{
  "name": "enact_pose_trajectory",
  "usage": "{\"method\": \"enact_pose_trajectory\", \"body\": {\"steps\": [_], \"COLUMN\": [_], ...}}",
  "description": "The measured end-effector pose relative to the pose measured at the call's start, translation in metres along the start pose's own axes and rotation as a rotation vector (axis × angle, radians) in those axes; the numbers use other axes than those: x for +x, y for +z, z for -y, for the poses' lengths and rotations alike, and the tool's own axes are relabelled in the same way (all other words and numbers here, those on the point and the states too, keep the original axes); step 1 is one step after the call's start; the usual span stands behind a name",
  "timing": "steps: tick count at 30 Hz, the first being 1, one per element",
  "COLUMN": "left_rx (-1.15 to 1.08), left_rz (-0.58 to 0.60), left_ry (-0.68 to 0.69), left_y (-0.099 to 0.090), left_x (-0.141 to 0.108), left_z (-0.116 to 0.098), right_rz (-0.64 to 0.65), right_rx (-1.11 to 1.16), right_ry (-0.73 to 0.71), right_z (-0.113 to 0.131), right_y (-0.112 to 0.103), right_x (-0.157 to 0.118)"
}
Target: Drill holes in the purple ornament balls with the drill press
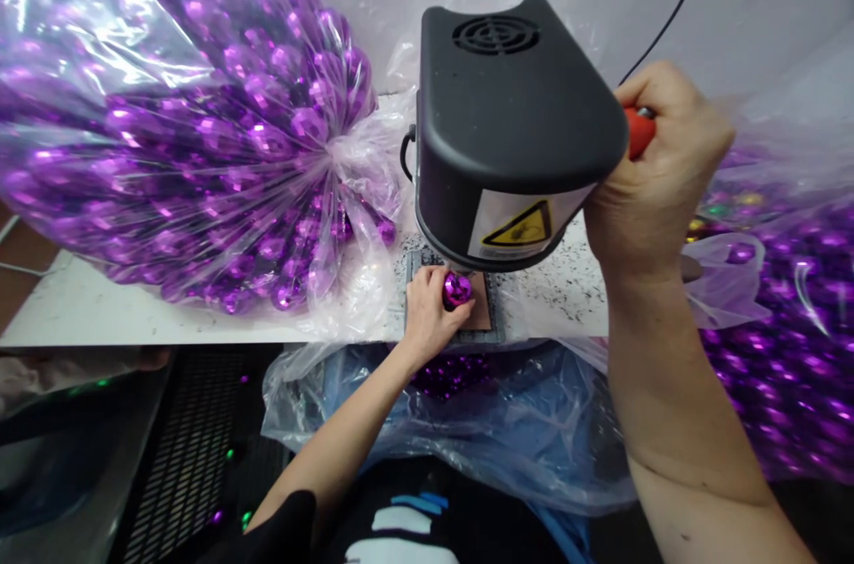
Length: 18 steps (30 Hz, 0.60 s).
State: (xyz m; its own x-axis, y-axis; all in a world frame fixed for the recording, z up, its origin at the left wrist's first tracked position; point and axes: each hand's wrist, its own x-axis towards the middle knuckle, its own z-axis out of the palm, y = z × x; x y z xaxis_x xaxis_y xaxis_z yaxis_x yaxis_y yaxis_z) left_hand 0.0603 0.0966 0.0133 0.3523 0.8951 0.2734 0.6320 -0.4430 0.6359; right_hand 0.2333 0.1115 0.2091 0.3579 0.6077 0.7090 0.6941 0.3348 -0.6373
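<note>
The desk [80, 306] lies under the black machine [520, 119]. Right of the machine is the right hand [667, 164]; below its near edge, the left hand [431, 310]. The former clenches a red handle [639, 133]; the latter grasps a purple ball [457, 289], best kept steady, fingertips low. Being round, it shows no clear long axis or pointing direction.

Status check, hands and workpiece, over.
Left hand gripping purple faceted ball beneath black machine. Right hand on red-ended handle. Dark shavings litter the tabletop; machine head hides the ball's top contact.
</note>
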Motion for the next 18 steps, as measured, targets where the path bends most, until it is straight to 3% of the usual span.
{"method": "enact_pose_trajectory", "body": {"steps": [5, 14, 18], "left_rx": [0.009, 0.072, 0.062], "left_rz": [-0.021, -0.113, -0.112], "left_ry": [0.072, 0.073, 0.070], "left_y": [0.003, 0.010, 0.010], "left_x": [-0.001, -0.002, -0.001], "left_z": [0.004, 0.004, 0.005], "right_rz": [-0.008, -0.050, -0.142], "right_rx": [-0.014, -0.108, -0.213], "right_ry": [-0.008, -0.069, -0.193], "right_z": [0.001, -0.001, -0.001], "right_y": [0.000, 0.001, -0.003], "right_x": [-0.001, -0.005, -0.022]}}
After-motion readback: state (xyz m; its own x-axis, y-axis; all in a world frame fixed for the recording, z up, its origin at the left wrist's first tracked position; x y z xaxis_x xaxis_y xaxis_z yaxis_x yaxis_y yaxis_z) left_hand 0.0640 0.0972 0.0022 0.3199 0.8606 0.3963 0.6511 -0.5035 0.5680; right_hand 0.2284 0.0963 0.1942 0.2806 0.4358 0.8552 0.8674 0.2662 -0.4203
